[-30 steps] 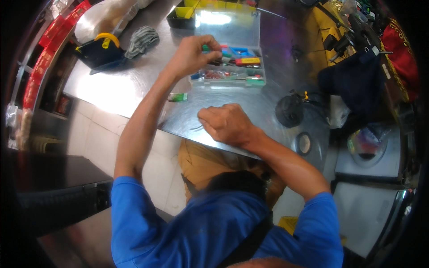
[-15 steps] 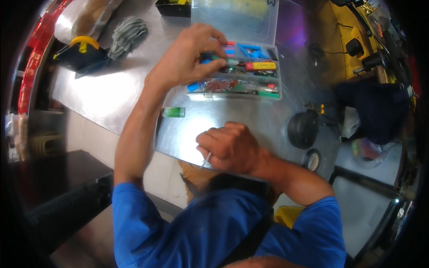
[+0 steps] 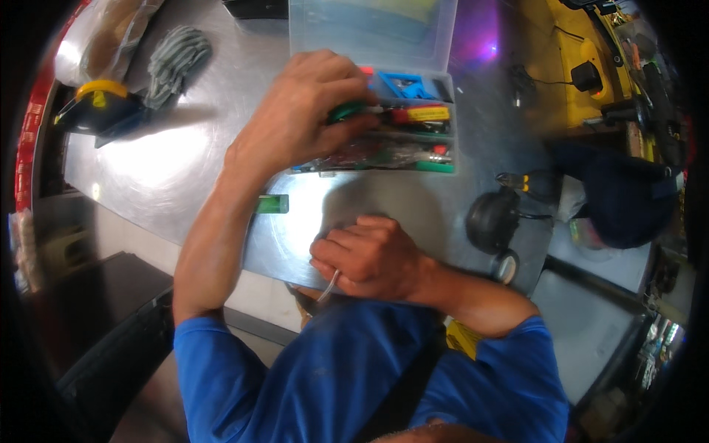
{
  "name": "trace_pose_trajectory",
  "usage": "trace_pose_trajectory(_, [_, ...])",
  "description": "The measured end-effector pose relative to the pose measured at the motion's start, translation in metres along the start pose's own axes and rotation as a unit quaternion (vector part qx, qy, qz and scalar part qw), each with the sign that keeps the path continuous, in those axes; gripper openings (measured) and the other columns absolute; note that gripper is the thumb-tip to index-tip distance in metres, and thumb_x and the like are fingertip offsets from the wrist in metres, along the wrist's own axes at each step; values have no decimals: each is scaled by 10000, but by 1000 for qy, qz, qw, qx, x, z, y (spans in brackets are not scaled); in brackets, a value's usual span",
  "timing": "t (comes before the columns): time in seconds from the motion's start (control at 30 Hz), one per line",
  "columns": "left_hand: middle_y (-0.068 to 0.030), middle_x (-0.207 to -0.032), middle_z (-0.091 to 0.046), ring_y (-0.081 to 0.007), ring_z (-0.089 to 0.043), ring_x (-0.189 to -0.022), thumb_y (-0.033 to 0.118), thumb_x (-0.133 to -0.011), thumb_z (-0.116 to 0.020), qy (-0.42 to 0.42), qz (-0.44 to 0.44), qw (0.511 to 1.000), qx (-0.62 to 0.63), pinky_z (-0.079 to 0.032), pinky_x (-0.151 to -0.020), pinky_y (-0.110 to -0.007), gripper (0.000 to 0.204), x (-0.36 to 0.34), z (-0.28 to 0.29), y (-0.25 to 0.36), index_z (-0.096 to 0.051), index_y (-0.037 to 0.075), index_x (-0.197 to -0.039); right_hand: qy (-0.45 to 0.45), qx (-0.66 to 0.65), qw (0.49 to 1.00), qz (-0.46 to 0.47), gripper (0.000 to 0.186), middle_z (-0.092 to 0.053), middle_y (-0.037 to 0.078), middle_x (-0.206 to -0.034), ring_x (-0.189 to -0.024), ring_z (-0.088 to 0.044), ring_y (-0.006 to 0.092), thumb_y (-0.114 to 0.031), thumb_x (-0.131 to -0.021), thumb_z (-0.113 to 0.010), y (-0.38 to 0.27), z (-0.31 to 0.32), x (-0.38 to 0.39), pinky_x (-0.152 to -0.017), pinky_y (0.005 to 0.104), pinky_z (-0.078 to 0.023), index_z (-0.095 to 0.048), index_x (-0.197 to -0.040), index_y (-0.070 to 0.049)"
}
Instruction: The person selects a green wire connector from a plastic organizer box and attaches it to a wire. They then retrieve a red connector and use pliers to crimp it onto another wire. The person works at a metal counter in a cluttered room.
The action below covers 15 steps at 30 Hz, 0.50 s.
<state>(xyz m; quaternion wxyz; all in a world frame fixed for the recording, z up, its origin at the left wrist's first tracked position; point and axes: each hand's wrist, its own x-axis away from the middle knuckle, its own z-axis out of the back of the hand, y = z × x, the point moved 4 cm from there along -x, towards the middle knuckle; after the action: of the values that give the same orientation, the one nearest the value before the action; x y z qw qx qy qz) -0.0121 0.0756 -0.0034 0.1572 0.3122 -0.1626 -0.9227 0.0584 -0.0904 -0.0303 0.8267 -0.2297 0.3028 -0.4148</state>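
Grasping left grip (image 3: 309, 107): green handle (image 3: 346, 111), probably stiff; hold mid-length.
Right grip (image 3: 373, 258): clenched around pale strand (image 3: 330, 285), likely bendy; pinch near end.

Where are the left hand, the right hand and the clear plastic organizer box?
Left hand (image 3: 304, 107): head view, on the back of the hand.
Right hand (image 3: 375, 255): head view, on the back of the hand.
Clear plastic organizer box (image 3: 373, 43): head view, on its opened lid.

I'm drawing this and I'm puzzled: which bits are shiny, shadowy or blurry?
Head view: white glare on the metal table; a dark shadow between the clear box and right hand; slight blur on the left hand.
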Motion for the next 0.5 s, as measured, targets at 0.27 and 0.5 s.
trace_pose_trajectory(0.27, [-74,-939,-642,-280,-609,-892,93,-729,-812,21,13,1000,15,-480,-774,-382,206,0,1,2,-699,31,-890,23,35,999,-1,58,-615,28,-669,-589,-626,185,-138,-820,-690,2,0,-2,-585,317,-478,-638,-829,-113])
trace_pose_trajectory(0.5, [-66,-859,-612,-272,-584,-828,153,-766,-785,-28,-15,997,-68,-473,-728,-409,143,-31,-14,21,-715,45,-829,35,21,999,-28,70,-632,60,-664,-582,-656,235,-148,-813,-697,5,-3,-5,-617,366,-530,-656,-842,-99])
